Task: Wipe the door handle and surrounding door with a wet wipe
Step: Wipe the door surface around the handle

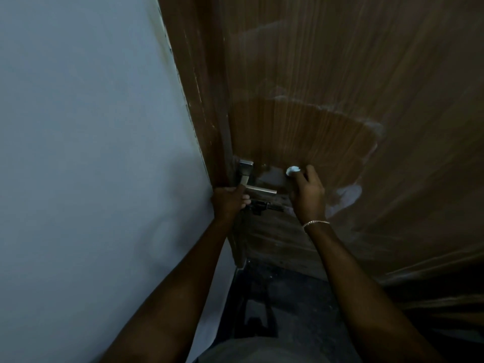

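Head view, door: a brown wood-grain door is seen filling the upper right, with a darker, damp-looking fan-shaped patch at 12 o'clock from the handle.
Door handle: a silver lever handle is mounted near the door's edge; a dark latch sits just below it.
Left hand: the left hand is wrapped around the door's edge at 9 o'clock from the lever, fingers curled together.
Right hand: the right hand is held against the door at 3 o'clock from the lever, fingers bunched and pinching a white wet wipe.
Step in hand: the panel beside the handle is judged to be under wiping.
Next move: the wipe would need to be carried toward 9 o'clock onto the lever itself.
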